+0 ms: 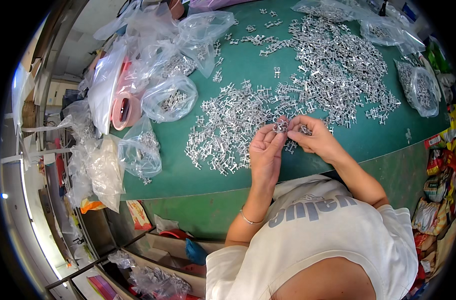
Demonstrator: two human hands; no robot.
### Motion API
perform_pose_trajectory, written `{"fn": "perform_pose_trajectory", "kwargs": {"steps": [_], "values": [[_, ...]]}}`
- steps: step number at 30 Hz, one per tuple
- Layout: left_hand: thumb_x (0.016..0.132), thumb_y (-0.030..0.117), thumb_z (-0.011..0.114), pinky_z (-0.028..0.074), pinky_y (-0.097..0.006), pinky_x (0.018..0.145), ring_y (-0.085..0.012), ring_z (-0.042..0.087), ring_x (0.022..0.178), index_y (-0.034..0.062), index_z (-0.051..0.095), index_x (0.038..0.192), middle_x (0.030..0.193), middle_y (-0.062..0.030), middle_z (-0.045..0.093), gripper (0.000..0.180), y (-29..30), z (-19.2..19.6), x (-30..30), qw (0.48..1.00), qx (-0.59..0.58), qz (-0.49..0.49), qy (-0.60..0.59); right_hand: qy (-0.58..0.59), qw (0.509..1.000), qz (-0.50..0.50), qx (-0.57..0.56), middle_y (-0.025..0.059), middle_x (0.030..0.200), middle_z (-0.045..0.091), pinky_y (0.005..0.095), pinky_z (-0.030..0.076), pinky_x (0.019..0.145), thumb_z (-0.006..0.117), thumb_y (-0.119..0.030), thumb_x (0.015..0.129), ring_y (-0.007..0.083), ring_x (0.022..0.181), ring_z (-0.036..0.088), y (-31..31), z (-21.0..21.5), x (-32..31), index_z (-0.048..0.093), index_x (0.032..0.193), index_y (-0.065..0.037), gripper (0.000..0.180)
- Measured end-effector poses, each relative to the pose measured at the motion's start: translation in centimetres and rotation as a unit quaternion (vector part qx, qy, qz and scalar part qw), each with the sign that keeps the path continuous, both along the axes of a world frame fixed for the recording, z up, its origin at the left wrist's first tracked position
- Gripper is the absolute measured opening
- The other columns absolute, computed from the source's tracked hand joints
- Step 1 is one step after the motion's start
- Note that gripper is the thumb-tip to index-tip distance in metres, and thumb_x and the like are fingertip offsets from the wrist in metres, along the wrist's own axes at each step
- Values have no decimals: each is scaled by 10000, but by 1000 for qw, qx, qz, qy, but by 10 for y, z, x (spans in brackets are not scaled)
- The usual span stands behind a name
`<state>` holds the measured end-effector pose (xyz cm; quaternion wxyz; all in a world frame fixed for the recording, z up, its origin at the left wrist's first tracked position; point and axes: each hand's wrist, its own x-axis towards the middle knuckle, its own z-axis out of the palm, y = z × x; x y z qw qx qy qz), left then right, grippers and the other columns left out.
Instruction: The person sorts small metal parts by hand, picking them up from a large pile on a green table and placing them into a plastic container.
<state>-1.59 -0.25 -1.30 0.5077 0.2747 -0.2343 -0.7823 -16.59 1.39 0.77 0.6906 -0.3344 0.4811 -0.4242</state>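
My left hand is closed, pinching a small silvery metal clip between thumb and fingers just above the table's near edge. Beside it, my right hand is closed too, its fingertips at the same clip, with a few more small metal pieces showing in its curled fingers. A loose pile of the same metal pieces spreads to the left of my hands. Beyond them and to the right lies a larger heap of such pieces.
The green table carries everything. Clear plastic bags of metal pieces and a pink tape roll stand at the left. Another filled bag lies at the right edge. Colourful packages crowd the floor at right; an open drawer sits below left.
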Motion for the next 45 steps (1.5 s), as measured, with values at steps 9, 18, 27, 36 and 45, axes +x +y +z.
{"fn": "perform_pose_trajectory", "kwargs": {"steps": [9, 18, 27, 36, 45], "values": [[826, -40, 544, 425, -285, 911, -196, 542, 1036, -45, 479, 1064, 1152, -186, 537, 246, 3, 3, -5, 1000, 6, 30, -5, 266, 931, -79, -237, 31, 686, 561, 217, 384, 542, 604, -45, 788, 72, 601, 490, 3, -5, 11, 566, 782, 16, 72], [822, -81, 515, 437, -268, 871, -186, 552, 1008, -36, 423, 1159, 1111, -179, 551, 352, 8, 19, -8, 978, -106, 59, -170, 291, 887, -166, -319, 45, 651, 567, 230, 363, 457, 604, -40, 786, 72, 545, 490, 6, -1, 12, 566, 778, 11, 65], [841, 40, 483, 425, -399, 903, -245, 537, 1027, -51, 376, 1223, 1077, -162, 534, 407, 6, 1, -4, 989, 93, -119, 9, -28, 986, -115, -120, 23, 708, 568, 248, 426, 530, 550, -70, 838, 78, 648, 525, 13, -3, -8, 543, 781, 7, 96], [942, 254, 311, 461, -373, 832, -223, 555, 962, 15, 515, 1024, 1011, -106, 562, 324, 12, -29, -10, 893, 294, -217, 263, 391, 847, -5, -359, 84, 746, 555, 344, 453, 542, 608, -164, 773, 272, 611, 567, 30, 10, 0, 575, 833, -43, 139], [942, 243, 298, 376, -457, 942, -261, 517, 1064, 97, 500, 1058, 1125, -95, 552, 275, 15, -6, -31, 929, 287, -178, 149, -311, 948, -72, -5, 103, 988, 495, 321, 473, 694, 371, -299, 933, 211, 830, 524, 16, 2, -25, 451, 1121, 17, 376]]}}
